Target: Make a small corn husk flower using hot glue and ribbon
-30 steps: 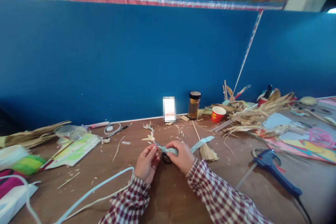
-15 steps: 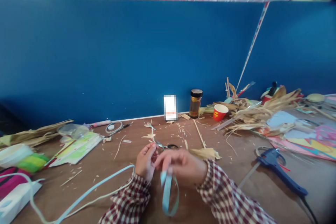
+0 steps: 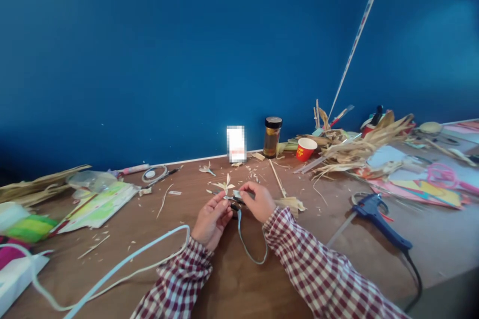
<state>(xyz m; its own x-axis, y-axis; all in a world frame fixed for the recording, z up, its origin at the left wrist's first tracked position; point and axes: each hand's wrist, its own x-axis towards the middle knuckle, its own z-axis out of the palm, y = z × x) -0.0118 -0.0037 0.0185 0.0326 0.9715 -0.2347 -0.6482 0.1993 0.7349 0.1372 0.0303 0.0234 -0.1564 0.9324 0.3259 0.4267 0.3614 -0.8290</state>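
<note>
My left hand (image 3: 212,222) pinches a small pale flower (image 3: 226,184) by its base, its thin petals, which look like dried husk, pointing up and away. Just right of it, my right hand (image 3: 259,202) has thumb and fingers closed on one end of a light-blue strip of tape (image 3: 240,224). That strip hangs in a loose loop below the hands. Black-handled scissors (image 3: 235,206) show between and behind my fingers, partly hidden. Beyond them lies another small pale flower (image 3: 207,169) on the brown table (image 3: 179,264).
At right lie a blue glue gun (image 3: 381,217) with its cord and a heap of dried husks (image 3: 385,134). A dark-lidded jar (image 3: 272,137) and red paper cup (image 3: 306,149) stand at the back. A pale cable (image 3: 130,249) crosses the left front, near my sleeve.
My right hand has lifted the blue tape's end up beside the flower base, and its loop has swung open to the right. The view has tilted down a little.
</note>
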